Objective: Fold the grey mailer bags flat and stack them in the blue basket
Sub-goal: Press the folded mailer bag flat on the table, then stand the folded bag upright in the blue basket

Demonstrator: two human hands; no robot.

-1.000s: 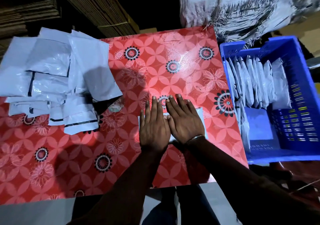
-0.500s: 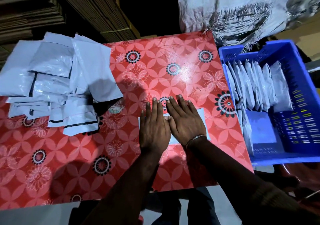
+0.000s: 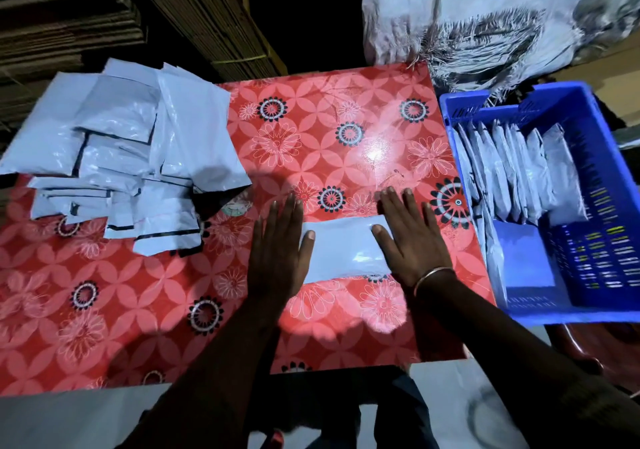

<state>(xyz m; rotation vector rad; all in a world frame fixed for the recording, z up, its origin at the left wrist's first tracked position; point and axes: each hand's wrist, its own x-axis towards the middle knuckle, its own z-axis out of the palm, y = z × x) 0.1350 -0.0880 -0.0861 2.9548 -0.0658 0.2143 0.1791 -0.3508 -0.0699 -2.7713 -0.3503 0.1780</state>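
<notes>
Both hands press flat on a folded grey mailer bag (image 3: 341, 247) on the red flowered worktop (image 3: 339, 130).

Each end of the bag is covered by a palm, so only its middle band shows: pale grey, smooth, with a slight sheen near the right hand (image 3: 408, 237). The left hand (image 3: 278, 244) lies with fingers straight and together, as does the right, which wears a thin bangle (image 3: 431, 275). The loose pile of unfolded mailers (image 3: 121, 157) overlaps so much that their number is unclear. The blue basket (image 3: 602, 157), just beside the worktop's right edge, is cut off at the frame; folded bags (image 3: 516, 171) stand on edge inside.
</notes>
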